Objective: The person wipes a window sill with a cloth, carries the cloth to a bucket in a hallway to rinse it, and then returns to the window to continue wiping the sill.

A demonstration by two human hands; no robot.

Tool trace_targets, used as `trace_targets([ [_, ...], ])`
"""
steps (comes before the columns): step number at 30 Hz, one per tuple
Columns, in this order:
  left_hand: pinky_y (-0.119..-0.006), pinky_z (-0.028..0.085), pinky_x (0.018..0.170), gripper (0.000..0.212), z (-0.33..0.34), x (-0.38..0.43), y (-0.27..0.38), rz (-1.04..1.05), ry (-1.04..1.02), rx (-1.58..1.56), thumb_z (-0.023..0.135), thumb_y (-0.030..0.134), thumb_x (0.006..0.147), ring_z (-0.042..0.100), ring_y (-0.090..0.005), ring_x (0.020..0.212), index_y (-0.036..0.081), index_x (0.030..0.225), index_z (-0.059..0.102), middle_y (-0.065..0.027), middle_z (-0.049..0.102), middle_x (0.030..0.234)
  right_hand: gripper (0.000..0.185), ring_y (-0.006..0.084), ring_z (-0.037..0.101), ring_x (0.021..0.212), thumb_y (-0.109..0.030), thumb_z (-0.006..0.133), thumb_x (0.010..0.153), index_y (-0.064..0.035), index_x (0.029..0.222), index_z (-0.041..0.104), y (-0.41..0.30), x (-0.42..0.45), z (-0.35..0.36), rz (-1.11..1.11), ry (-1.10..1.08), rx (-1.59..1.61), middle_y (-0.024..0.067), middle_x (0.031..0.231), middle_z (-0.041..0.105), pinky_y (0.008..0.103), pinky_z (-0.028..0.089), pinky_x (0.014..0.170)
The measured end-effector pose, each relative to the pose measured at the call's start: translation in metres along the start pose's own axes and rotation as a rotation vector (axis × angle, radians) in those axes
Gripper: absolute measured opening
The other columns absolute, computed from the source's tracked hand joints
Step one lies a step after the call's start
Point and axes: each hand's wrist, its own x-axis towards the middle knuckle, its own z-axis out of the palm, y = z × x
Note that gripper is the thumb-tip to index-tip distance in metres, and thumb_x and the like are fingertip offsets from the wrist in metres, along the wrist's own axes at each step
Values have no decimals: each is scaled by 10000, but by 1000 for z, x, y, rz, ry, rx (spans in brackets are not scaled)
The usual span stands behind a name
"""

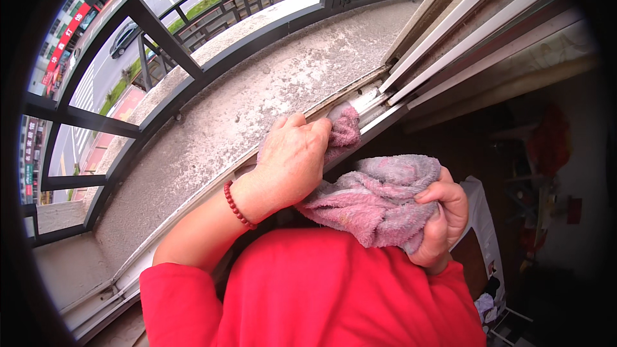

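My left hand (294,159), with a red bead bracelet at its wrist, presses a pink and grey terry cloth (344,127) onto the track of a sliding window frame (188,217). Its fingers curl down over the cloth and their tips are hidden. On the right, my right hand (446,217) grips a bunched, damp-looking part of pink and grey cloth (376,197) between thumb and fingers, in front of my red shirt. The two parts look like one cloth, but the join is hidden behind my left hand.
Beyond the track lies a rough, stained concrete ledge (270,77), bounded by a dark metal railing (168,99) above a street. White sliding sash frames (462,33) stand at the upper right, beside a curtain (540,58). The room to the right is dark.
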Motion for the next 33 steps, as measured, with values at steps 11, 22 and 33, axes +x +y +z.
trace_targets([
  [11, -384, 423, 667, 131, -85, -39, -9, -33, 294, -18, 534, -8, 790, 511, -330, 732, -13, 917, 561, -155, 567, 768, 203, 219, 537, 886, -170, 401, 802, -3, 893, 470, -1, 14, 16, -71, 94, -88, 191, 953, 525, 349, 433, 827],
  [22, -188, 400, 604, 249, -123, -29, -32, -277, 338, -374, 533, 247, 935, 463, -20, 689, 1, 965, 553, 31, 528, 760, 351, 208, 545, 940, -199, 292, 934, 63, 1005, 515, -3, 54, 17, -355, 355, -396, 141, 1074, 518, 317, 449, 845],
  [33, -251, 542, 668, 202, -193, -44, 8, 14, 524, -1011, 515, 86, 920, 625, -143, 738, -67, 1044, 560, -112, 634, 860, 372, 255, 581, 978, -210, 373, 933, 62, 1133, 531, -35, 113, 6, -312, 435, -32, 164, 1076, 576, 392, 471, 872],
])
